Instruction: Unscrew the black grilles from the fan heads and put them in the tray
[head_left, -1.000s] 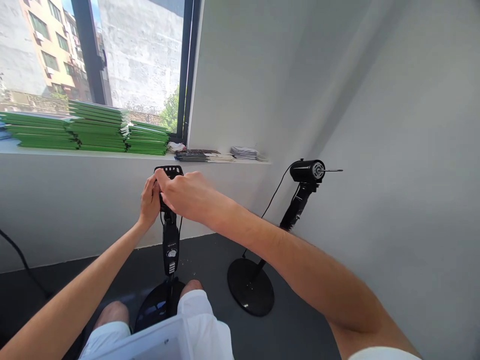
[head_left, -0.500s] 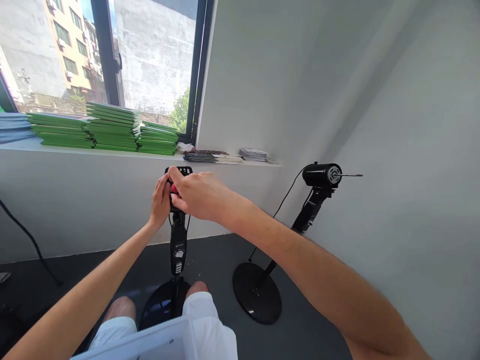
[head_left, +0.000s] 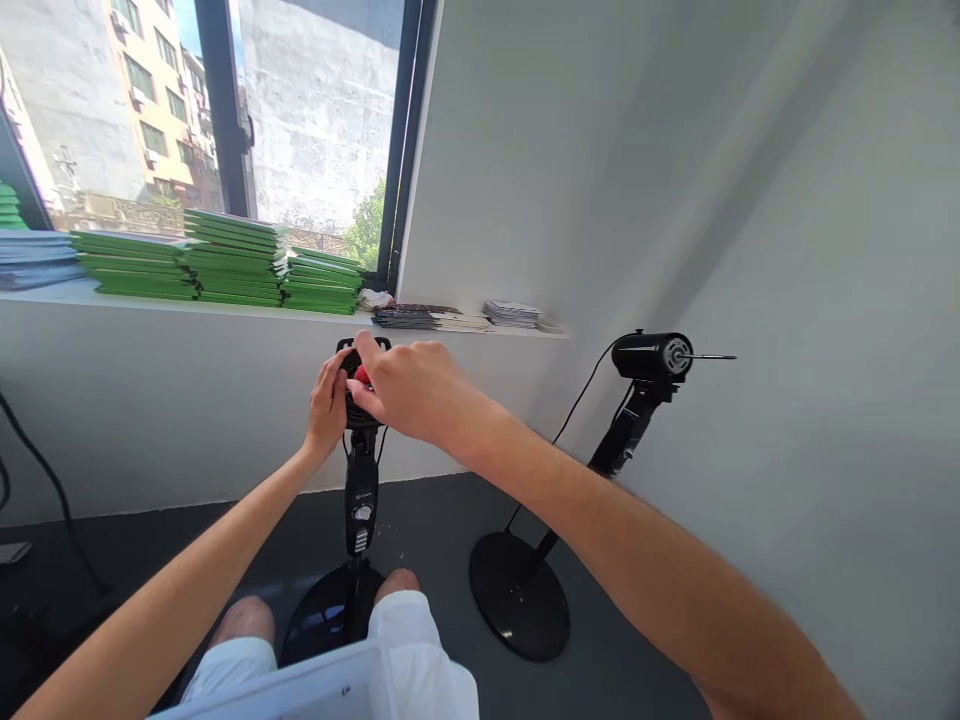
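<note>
In front of me stands a black pedestal fan without blades or guard; my hands partly cover its fan head. My left hand rests along the left side of the fan head, steadying it, fingers together. At the front of the head, my right hand is closed with thumb and fingers around a small red piece. Most of the red piece is hidden by the fingers, so its kind cannot be made out. Below the head is the fan's control panel with a light knob.
To the right stands a second bare fan, its thin metal shaft pointing right, on a round base. Green stacks and papers line the windowsill. A translucent plastic box is at my lap. A cable hangs at left.
The whole view has shifted slightly to the right. Both hands stay at the fan head; my right hand has turned a little around the red piece, which shows somewhat more.
</note>
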